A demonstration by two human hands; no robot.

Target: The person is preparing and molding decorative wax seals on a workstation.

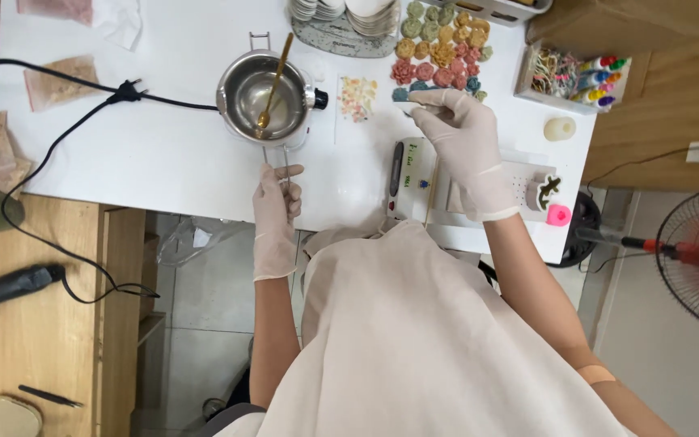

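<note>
From the head camera, looking straight down: both hands wear thin, pale latex gloves. The left hand (277, 212) sits at the near edge of the white tabletop (163, 154), its fingers closed around the thin wire handle (278, 162) of a small, shiny steel melting pot (267, 97). A brass-coloured spoon (273, 81) leans inside that pot, bowl end down. The pot's black knob pokes out to the right.

Over on the right, the right hand (463, 142) reaches further away, fingers pinched together on a small teal flower piece (404, 94) at the near corner of a cluster of moulded flowers (442, 48) in pink, ochre, sage and teal, all ridged and petal-shaped.

Between pot and flowers lies a clear sheet with tiny pastel bits (357, 97). A white digital scale (414, 174) sits just below the right wrist. Far right, a pale box of colourful small bottles (600, 81), a cream wax lump (560, 128), a bright pink cup (558, 214). To the left, clear crinkled bags of pinkish granules (58, 81) and a black power cord (66, 137) trailing across the tabletop.
</note>
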